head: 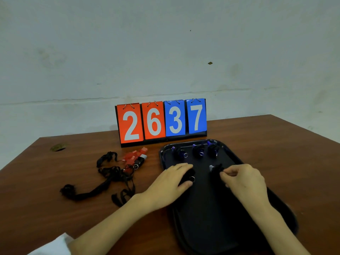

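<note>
Flip scoreboard at 12 o'clock on the tabletop: red cards read 2, 6; blue cards 3, 7.

My left hand lies palm down with a straight wrist, its fingers curled over a ringed bundle and the thumb tucked against the near side. That forearm comes in bare from the lower left, with a white sleeve at the elbow. My right hand sits knuckles up, its fingertips drawn together, seemingly pinching a pale-tipped bundle. Its forearm rises from the lower right. The hands are near each other but apart.
</note>
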Demonstrator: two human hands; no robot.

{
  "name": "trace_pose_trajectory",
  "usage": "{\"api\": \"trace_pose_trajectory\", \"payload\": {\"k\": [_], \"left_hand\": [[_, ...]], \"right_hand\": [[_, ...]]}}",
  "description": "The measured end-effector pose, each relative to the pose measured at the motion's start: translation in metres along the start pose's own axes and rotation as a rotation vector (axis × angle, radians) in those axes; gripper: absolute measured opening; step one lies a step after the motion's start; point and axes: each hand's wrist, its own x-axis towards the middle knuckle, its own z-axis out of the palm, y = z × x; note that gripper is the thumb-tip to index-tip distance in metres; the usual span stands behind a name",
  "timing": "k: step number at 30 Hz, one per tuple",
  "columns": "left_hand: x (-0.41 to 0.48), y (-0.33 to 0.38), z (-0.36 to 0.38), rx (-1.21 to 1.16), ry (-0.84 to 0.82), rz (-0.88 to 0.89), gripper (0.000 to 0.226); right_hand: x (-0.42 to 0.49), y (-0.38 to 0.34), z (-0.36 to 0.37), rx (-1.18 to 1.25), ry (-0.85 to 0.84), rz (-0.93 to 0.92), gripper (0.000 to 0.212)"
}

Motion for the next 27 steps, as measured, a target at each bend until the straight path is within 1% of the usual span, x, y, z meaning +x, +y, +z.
{"api": "trace_pose_trajectory", "payload": {"k": [3,7,10,12,14,15,16,18,19,21,22,23,25,27], "left_hand": [[0.005,-0.001,0.000,-0.128,0.051,-0.040,0.043],[0.006,0.002,0.006,-0.131,0.077,-0.024,0.042],[0.003,0.005,0.008,-0.141,0.093,-0.017,0.047],[0.000,0.007,0.005,-0.149,0.119,-0.028,0.049],[-0.003,0.004,-0.002,-0.127,0.174,-0.046,0.044],[-0.005,-0.001,-0.007,-0.098,0.208,-0.065,0.040],[-0.006,-0.010,-0.013,-0.055,0.252,-0.100,0.035],[-0.008,-0.035,-0.026,0.042,0.344,-0.222,0.025],[-0.009,-0.049,-0.033,0.093,0.373,-0.305,0.020],[-0.009,-0.074,-0.044,0.210,0.364,-0.465,0.014],[-0.009,-0.082,-0.047,0.264,0.333,-0.526,0.019],[-0.009,-0.088,-0.049,0.301,0.302,-0.569,0.026],[-0.008,-0.094,-0.047,0.356,0.272,-0.603,0.035],[-0.007,-0.094,-0.044,0.413,0.259,-0.594,0.036]], "right_hand": [[-0.001,-0.003,0.007,-0.067,-0.030,-0.026,0.010],[-0.002,-0.002,0.012,-0.088,-0.003,-0.054,0.030],[-0.002,0.001,0.012,-0.065,0.027,-0.029,0.042],[-0.002,0.002,0.009,-0.065,0.040,-0.018,0.039],[-0.002,0.003,0.004,-0.035,0.050,-0.004,0.028],[-0.003,0.002,0.003,-0.022,0.068,0.000,0.026],[-0.004,0.001,0.003,-0.009,0.090,-0.011,0.028],[-0.005,-0.004,0.001,0.002,0.130,-0.096,0.026],[-0.004,-0.010,-0.001,0.000,0.113,-0.145,0.022],[0.000,-0.028,-0.002,0.007,0.007,-0.217,0.011],[0.004,-0.038,0.000,0.013,-0.064,-0.238,0.008],[0.007,-0.049,0.003,0.016,-0.130,-0.256,0.009],[0.014,-0.067,0.016,0.033,-0.222,-0.297,0.015],[0.019,-0.083,0.029,0.040,-0.256,-0.332,0.018]]}}
